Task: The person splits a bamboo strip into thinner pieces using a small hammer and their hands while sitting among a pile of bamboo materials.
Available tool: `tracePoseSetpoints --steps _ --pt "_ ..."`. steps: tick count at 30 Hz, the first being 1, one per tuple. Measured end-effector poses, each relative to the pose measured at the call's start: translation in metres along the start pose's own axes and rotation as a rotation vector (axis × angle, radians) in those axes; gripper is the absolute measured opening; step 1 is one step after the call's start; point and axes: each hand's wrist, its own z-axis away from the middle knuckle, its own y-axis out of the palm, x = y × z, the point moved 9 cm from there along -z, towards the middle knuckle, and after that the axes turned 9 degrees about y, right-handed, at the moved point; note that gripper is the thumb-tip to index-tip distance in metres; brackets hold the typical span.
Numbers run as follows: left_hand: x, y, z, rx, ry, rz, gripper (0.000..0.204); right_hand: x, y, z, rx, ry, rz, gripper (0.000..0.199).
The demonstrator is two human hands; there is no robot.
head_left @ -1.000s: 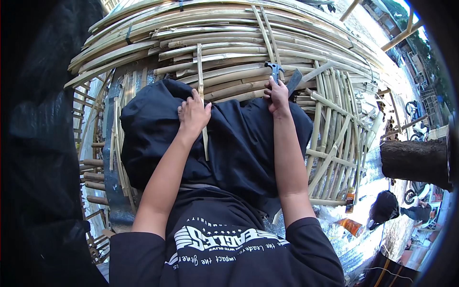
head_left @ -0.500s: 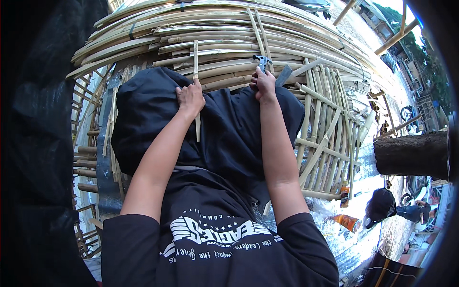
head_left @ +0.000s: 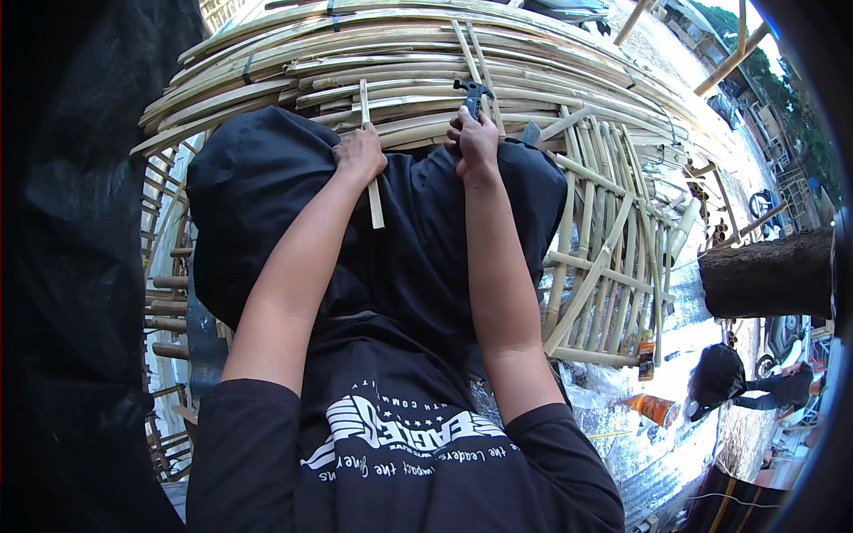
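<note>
Above the centre of the frame, a bamboo strip (head_left: 376,206) is gripped by the left hand (head_left: 360,158), its fingers closed around it. To the right, a hammer (head_left: 474,94) is held by the right hand (head_left: 474,142), its fingers curled around the handle. Bamboo slats (head_left: 400,49) are piled across the top.

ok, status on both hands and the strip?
Left hand gripping bamboo strip, over lap. Right hand holding hammer, apart from strip. Slatted bamboo frame off to the right.
</note>
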Motion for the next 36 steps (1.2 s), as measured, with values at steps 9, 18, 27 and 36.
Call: tracePoseSetpoints --steps 9,18,27,36 --pt "0.004 -0.015 -0.005 -0.103 -0.072 0.219 0.047 0.028 -0.035 0.02 -0.087 -0.032 -0.062 0.011" --pt "0.003 -0.013 0.003 -0.243 0.023 0.304 0.038 0.01 -0.082 0.0 -0.223 -0.007 -0.037 0.013" --pt "0.023 -0.039 -0.049 -0.388 0.012 0.354 0.041 0.009 -0.058 0.005 -0.163 -0.008 -0.007 0.01" --pt "0.027 -0.061 -0.137 -0.563 0.025 0.365 0.038 0.011 -0.044 0.015 -0.145 0.026 -0.008 0.011"
